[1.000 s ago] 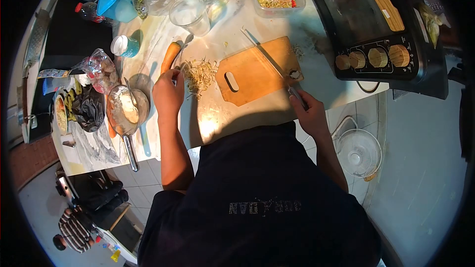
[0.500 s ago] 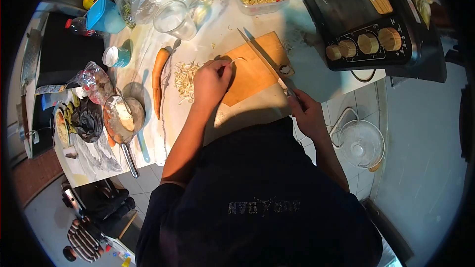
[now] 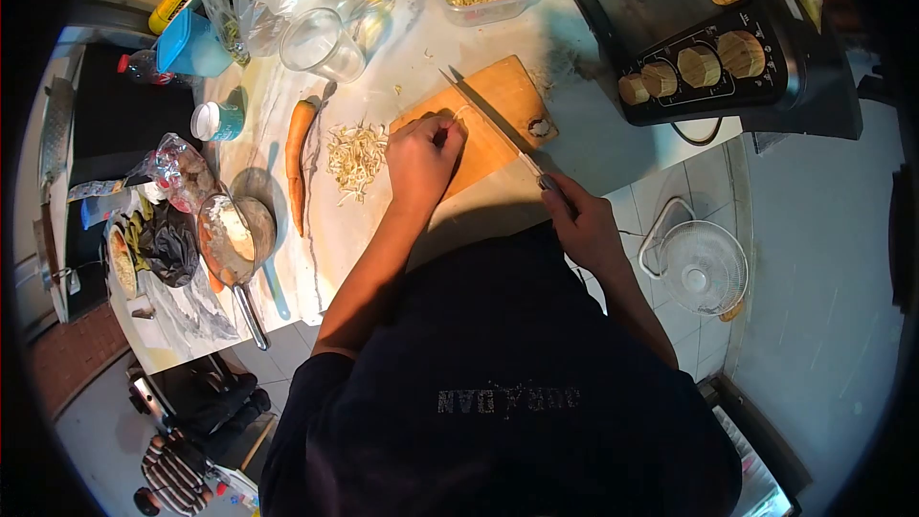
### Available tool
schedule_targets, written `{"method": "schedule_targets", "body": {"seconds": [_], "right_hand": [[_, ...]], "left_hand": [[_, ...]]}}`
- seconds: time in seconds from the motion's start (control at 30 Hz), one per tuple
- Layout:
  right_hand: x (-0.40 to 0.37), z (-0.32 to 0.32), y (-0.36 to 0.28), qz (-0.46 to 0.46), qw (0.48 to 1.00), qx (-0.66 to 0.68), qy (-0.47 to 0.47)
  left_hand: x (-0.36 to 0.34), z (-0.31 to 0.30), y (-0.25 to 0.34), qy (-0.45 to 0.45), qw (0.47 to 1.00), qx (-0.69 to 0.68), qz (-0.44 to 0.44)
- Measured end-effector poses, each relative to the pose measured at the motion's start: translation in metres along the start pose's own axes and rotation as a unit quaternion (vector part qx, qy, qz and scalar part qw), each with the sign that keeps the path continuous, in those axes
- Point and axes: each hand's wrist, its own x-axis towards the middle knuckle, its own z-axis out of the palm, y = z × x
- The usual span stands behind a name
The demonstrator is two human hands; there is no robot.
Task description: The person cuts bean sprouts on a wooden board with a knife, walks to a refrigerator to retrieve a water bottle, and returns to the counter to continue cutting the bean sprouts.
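My left hand (image 3: 424, 161) is closed in a pinch over the left part of the wooden cutting board (image 3: 477, 159). A thin pale bean sprout (image 3: 463, 112) pokes out from its fingertips, close to the blade. In my right hand (image 3: 584, 222) is the handle of a long knife (image 3: 490, 119), whose blade lies diagonally over the board with its tip toward the far edge. Loose bean sprouts (image 3: 354, 161) are heaped on the table just left of my left hand. A small dark-and-white piece (image 3: 539, 126) rests at the board's right corner.
Left of the sprouts lies a carrot (image 3: 299, 158). A clear plastic cup (image 3: 321, 45) and a container of mixed shredded vegetables (image 3: 488, 8) stand behind. A black appliance with wooden knobs (image 3: 699, 67) is at right, a strainer (image 3: 257, 230) at left.
My left hand has shifted slightly right, bringing the sprout up to the knife blade. The knife has moved a little left and down in view. The whole view has shifted slightly.
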Motion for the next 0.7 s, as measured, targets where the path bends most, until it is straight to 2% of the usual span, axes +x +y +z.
{"method": "schedule_targets", "body": {"seconds": [0.23, 0.53, 0.7], "right_hand": [[-0.003, -0.007, -0.012, 0.020, 1.000, -0.001, -0.005], [0.000, 0.000, -0.007, -0.003, 0.999, -0.032, 0.003], [0.001, -0.001, -0.007, 0.033, 0.999, -0.037, -0.018]], "left_hand": [[-0.002, 0.004, 0.000, 0.023, 0.999, -0.025, -0.005], [-0.002, 0.002, -0.002, 0.013, 0.999, -0.035, 0.015], [-0.001, 0.003, 0.000, 0.017, 0.999, -0.041, 0.023]]}}
